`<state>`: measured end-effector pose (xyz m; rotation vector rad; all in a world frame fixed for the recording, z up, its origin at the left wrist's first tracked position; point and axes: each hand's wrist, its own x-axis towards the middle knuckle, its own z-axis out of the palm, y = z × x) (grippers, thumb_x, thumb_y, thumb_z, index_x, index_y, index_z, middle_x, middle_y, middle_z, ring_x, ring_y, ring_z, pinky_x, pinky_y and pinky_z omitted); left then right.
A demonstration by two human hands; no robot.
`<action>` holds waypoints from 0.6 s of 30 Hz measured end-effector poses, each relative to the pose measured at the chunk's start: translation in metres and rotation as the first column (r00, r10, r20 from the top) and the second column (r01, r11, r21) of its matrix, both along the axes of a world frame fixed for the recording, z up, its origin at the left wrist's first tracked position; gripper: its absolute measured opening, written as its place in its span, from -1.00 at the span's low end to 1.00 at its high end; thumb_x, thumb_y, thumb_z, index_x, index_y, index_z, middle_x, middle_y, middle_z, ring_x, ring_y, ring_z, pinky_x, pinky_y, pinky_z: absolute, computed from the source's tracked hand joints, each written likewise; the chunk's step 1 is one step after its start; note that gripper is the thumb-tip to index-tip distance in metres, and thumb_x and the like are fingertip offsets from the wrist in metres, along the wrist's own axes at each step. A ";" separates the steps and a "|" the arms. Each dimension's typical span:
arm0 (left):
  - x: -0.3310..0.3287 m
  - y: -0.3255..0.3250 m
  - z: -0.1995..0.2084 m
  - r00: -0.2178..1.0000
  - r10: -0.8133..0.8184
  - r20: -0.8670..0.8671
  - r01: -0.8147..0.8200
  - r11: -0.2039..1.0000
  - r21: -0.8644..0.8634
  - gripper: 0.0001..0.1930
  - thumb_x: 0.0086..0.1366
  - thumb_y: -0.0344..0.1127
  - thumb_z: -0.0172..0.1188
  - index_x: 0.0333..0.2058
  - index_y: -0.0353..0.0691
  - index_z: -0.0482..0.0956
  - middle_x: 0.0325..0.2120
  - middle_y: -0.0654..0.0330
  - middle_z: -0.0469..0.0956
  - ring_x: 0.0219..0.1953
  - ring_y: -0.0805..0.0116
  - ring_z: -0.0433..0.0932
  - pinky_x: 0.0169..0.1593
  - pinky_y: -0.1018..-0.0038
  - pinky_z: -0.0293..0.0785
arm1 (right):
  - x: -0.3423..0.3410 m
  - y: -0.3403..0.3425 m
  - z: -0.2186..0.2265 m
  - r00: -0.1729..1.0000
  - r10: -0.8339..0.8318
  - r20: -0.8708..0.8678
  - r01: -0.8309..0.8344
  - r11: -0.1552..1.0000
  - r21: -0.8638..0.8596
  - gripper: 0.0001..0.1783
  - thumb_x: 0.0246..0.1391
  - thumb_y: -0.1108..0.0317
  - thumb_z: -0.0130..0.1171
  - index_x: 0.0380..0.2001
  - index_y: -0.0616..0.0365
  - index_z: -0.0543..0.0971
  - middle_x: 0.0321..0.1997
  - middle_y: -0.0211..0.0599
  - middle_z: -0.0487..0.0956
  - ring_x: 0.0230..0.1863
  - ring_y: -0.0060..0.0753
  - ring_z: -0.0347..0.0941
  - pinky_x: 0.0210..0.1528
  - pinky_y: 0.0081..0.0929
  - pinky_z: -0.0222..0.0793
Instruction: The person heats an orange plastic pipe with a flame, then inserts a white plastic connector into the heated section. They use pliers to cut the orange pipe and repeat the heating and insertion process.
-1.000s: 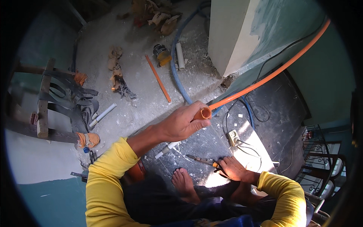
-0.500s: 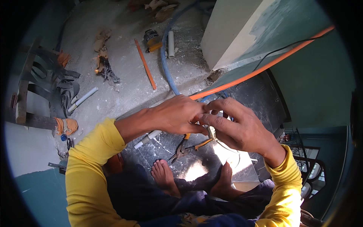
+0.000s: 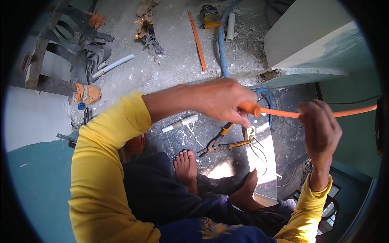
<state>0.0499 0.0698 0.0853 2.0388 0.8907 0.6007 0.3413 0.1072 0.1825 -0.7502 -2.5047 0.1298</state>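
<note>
My left hand (image 3: 227, 101) is closed around the near end of a long orange pipe (image 3: 279, 113), whose end looks wider by the thumb. Farther along, my right hand (image 3: 321, 127) is curled over the same pipe; its fingers are partly blurred. To the right the pipe runs on out of view. Below my left hand, tin snips (image 3: 214, 145) with orange and black handles lie spread on the dark floor. A pale socket strip (image 3: 251, 133) with a dark cable sits beside them.
Scraps (image 3: 142, 29) burn with small flames on the raised concrete ledge. An orange strip (image 3: 197, 42), a jar (image 3: 210, 14), a blue hose (image 3: 222, 44) and a white pipe (image 3: 230, 27) lie there. A grey-white pipe piece (image 3: 179, 123) is near my bare feet (image 3: 186, 168). A wooden frame (image 3: 40, 52) stands left.
My hands were close together and have moved apart, the right one rightward along the pipe. The pipe has swung lower, its end now showing at my left hand. The view has shifted.
</note>
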 end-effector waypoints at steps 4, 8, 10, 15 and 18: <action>-0.022 -0.007 -0.017 0.960 0.234 0.156 -0.204 0.961 -0.184 -0.59 0.28 -0.12 0.62 -0.25 -0.23 0.56 -0.57 0.39 0.46 -0.50 0.60 0.40 -0.43 0.50 0.34 | 0.004 -0.008 -0.047 0.953 0.230 0.195 -0.020 0.695 -0.719 -0.87 0.33 0.40 0.35 -0.31 0.20 0.77 -0.45 -0.01 0.69 -0.40 -0.07 0.68 -0.35 -0.23 0.60; -0.017 0.000 -0.015 0.954 0.251 0.164 -0.211 0.950 -0.229 -0.58 0.31 -0.14 0.62 -0.23 -0.27 0.55 -0.53 0.39 0.40 -0.46 0.65 0.32 -0.43 0.55 0.31 | -0.081 -0.084 -0.202 0.837 0.544 0.053 -0.412 0.692 -0.593 -0.39 0.22 0.52 0.22 0.36 0.03 0.52 0.11 -0.01 0.53 0.16 0.11 0.55 0.20 -0.08 0.52; -0.016 0.000 -0.013 0.956 0.247 0.159 -0.214 0.956 -0.199 -0.59 0.32 -0.15 0.60 -0.26 -0.29 0.54 -0.52 0.37 0.40 -0.47 0.64 0.32 -0.43 0.55 0.31 | -0.135 -0.101 -0.246 0.868 0.496 -0.001 -0.470 0.822 -0.323 -0.46 0.22 0.43 0.19 0.29 0.06 0.59 0.03 -0.06 0.56 0.24 0.07 0.49 0.28 -0.10 0.44; -0.020 0.001 -0.005 0.964 0.250 0.095 -0.243 0.967 -0.077 -0.58 0.32 -0.12 0.59 -0.31 -0.27 0.53 -0.57 0.30 0.42 -0.49 0.58 0.35 -0.45 0.48 0.30 | -0.203 -0.115 -0.317 0.857 0.493 0.150 -0.470 0.867 -0.164 -0.68 0.20 0.37 0.17 0.00 0.18 0.66 -0.01 -0.15 0.58 0.14 -0.07 0.52 0.22 -0.12 0.44; -0.019 -0.005 -0.007 0.952 0.266 0.150 -0.251 0.962 -0.109 -0.57 0.33 -0.08 0.58 -0.32 -0.27 0.52 -0.59 0.29 0.42 -0.52 0.56 0.35 -0.46 0.44 0.30 | -0.187 -0.116 -0.302 0.837 0.527 0.146 -0.502 0.846 -0.179 -0.74 0.19 0.38 0.17 -0.08 0.21 0.63 -0.05 -0.19 0.57 0.06 -0.10 0.53 0.13 -0.15 0.49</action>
